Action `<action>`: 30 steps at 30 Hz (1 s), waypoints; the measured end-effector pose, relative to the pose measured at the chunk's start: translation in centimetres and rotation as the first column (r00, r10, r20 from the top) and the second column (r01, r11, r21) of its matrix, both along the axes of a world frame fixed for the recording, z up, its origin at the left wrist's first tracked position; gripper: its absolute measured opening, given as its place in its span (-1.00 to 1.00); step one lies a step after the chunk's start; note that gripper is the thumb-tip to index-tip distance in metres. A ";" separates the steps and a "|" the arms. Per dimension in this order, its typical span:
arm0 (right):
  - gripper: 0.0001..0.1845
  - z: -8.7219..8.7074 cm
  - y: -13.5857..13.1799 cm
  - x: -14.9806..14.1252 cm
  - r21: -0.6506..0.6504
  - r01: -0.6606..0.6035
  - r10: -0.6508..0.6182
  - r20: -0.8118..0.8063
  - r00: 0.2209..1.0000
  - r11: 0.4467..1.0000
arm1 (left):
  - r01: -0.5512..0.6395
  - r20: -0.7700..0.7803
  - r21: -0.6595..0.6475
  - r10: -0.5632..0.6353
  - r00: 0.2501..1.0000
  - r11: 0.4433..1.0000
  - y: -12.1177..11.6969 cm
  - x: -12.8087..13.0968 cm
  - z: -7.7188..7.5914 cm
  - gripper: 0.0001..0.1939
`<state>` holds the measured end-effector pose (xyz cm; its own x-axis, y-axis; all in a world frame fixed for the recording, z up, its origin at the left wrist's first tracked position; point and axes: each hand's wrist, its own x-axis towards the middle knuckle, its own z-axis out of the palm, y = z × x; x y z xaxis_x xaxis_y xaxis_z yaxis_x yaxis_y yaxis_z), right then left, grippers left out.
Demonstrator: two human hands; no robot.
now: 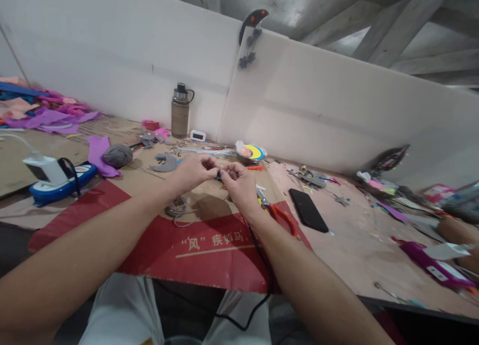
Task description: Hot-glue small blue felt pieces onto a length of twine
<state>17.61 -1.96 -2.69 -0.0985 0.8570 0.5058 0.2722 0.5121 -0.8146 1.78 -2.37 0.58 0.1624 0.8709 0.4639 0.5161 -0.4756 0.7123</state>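
My left hand (197, 171) and my right hand (239, 186) meet above the cardboard mat (209, 192), fingertips pinched together. Between them is a small dark blue piece (219, 175), too small and covered to name. Below my left hand lies a loose coil of grey yarn (176, 208). Scissors with orange handles (287, 219) rest beside my right wrist, partly hidden by it. A grey felt crescent (164, 163) lies beyond my left wrist. Past my fingers sits a bowl (251, 153) with a yellow and blue item in it.
To the left are a grey yarn ball (118, 156), purple felt (99, 153) and a blue power strip (63, 185). A bottle (180, 113) stands by the white partition (112, 50). On the right lie a black phone (308, 210) and a purple power strip (436, 265), near another person's hand (458, 235).
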 end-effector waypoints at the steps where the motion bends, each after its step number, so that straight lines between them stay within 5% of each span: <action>1: -0.80 0.0 0.0 0.0 0.002 0.003 -0.003 0.005 1.000 1.000 | 0.005 0.014 -0.011 -0.005 1.000 1.000 0.0 0.0 0.0 -0.91; 6: -0.79 0.2 -0.1 0.0 -0.003 -0.004 0.004 0.022 1.000 1.000 | 0.064 0.102 -0.100 -0.054 0.993 0.993 0.1 -0.1 -0.3 -0.89; 15: -0.83 0.6 -0.3 0.0 0.004 0.005 -0.005 -0.016 1.000 1.000 | 0.052 0.057 -0.021 -0.051 0.997 0.998 1.1 -0.4 -1.1 -0.84; 22: -0.84 0.5 0.0 0.3 0.082 0.038 -0.041 0.031 0.999 0.996 | 0.208 0.224 -0.073 -0.187 0.956 0.975 1.0 0.0 -1.2 -0.79; 30: -0.81 0.3 -0.3 0.2 0.222 0.029 -0.051 0.092 0.994 0.975 | 0.106 0.218 -0.048 -0.093 0.972 0.993 0.5 0.0 -0.7 -0.84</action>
<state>17.83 -2.24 -2.41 -0.1240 0.7299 0.6722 0.3684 0.6629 -0.6518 1.76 -1.90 -0.08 0.1516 0.8822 0.4457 0.3001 -0.4707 0.8297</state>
